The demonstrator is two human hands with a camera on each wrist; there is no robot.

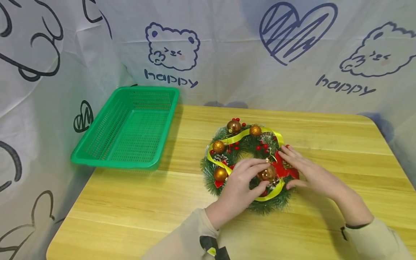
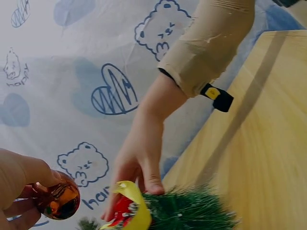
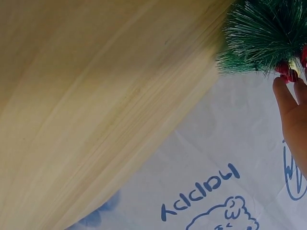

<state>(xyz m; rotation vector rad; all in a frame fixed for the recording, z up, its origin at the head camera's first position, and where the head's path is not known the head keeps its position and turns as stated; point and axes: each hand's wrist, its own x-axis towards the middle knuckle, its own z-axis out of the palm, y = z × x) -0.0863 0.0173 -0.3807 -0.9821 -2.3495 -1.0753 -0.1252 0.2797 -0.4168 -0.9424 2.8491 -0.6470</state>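
Wooden table [image 1: 139,202], green basket [image 1: 139,130], hands [image 1: 238,186] on bauble [image 1: 268,174], wreath [image 1: 269,206]

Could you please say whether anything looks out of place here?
Nothing looks spilled or damaged. Only the basket seems off: it appears to jut past the left edge of the table, perhaps from viewing angle.

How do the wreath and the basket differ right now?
The wreath is round and bristly; the basket is rectangular, with perforated walls. The wreath carries a yellow ribbon and baubles; the basket is plain. The right hand touches the wreath; no hand touches the basket. Both are largely green.
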